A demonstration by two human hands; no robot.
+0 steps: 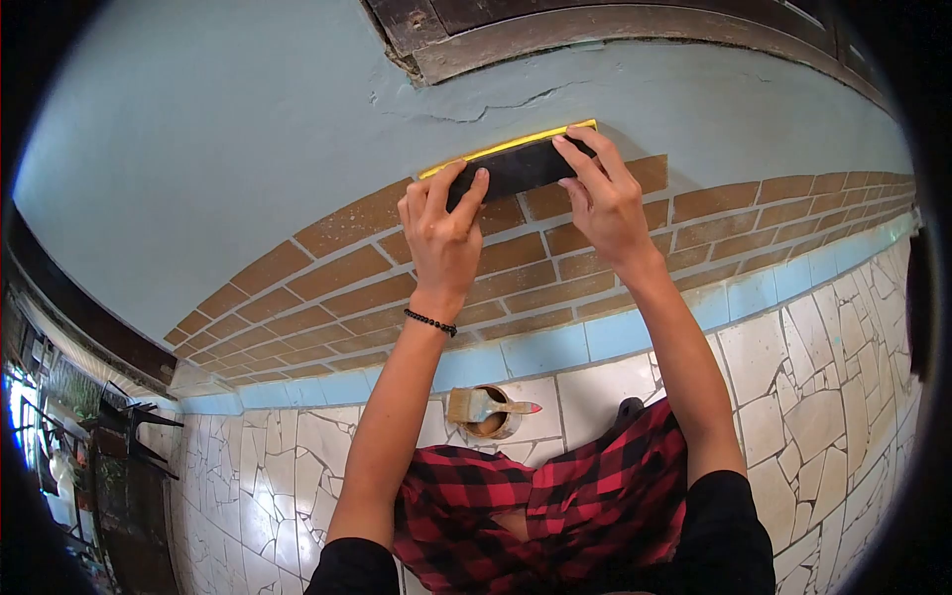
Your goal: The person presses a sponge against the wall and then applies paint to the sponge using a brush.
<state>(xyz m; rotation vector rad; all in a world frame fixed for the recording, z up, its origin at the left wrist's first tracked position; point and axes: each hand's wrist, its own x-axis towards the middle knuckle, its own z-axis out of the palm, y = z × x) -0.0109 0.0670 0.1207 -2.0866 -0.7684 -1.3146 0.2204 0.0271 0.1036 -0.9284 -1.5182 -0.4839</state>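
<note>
Black sleeves [722, 531] frame the foreground as a person works low at a wall, red-and-black checked cloth [605, 486] draped across the lap. Just beyond the cloth, on a floor [769, 436] of irregular pale tiles, stands 1 small pot [508, 428] with 1 paintbrush [486, 405] resting across its mouth, bristles to the left and a red-tipped handle to the right. A row of light-blue tiles [542, 349] runs along the wall's foot. Above it, 2 bare hands hold 1 black bar [519, 169] against the wall, 1 at each end. The left hand [443, 238], below a black bead bracelet [428, 320], grips narrowly, its thumb on the bar's face and its fingers about the left end. The right hand [610, 208] pinches the other end, fingertips at the upper edge and face, thumb near the lower edge. The bar lies between the 2 hands, tilted upward to the right, a yellow strip [506, 149] along its top. It overlaps the upper part of a brown brick pattern [516, 255]. Higher up, a crack [486, 114] crosses the blue-gray wall [218, 139] beneath a worn wooden frame [555, 40].
</note>
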